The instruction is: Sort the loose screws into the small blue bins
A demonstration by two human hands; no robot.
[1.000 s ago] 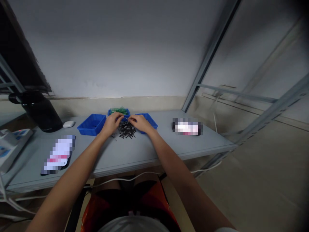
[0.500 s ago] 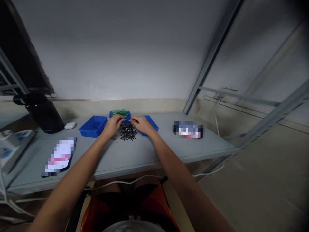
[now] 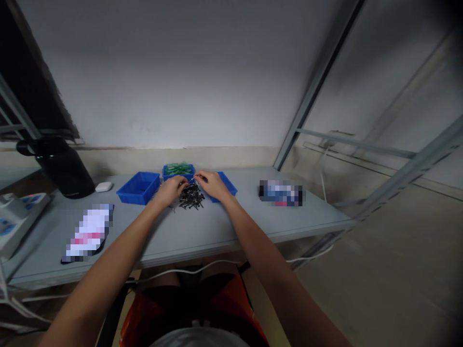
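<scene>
A pile of dark screws (image 3: pixel 191 196) lies on the grey table (image 3: pixel 202 231), between two blue trays. My left hand (image 3: pixel 172 189) is closed at the pile's left edge, its fingertips pinched on something too small to make out. Just above the pile, my right hand (image 3: pixel 210 183) is also closed, with thumb and finger together on something tiny. A narrow gap separates the hands. Behind them a blue tray holds green pieces (image 3: pixel 178 168). The left blue tray (image 3: pixel 138 189) has a few dark bits inside. My right hand partly covers the right blue tray (image 3: pixel 227 185).
A black bottle (image 3: pixel 67 168) and a white case (image 3: pixel 103 187) stand at the back left. A blurred-out phone (image 3: pixel 88 231) lies at the left front, beside a white device (image 3: pixel 21 217). Another blurred-out item (image 3: pixel 281 193) lies on the right.
My left hand has dropped slightly toward the screws, and the thin thing that spanned both hands' fingertips no longer shows. The green pieces are less covered.
</scene>
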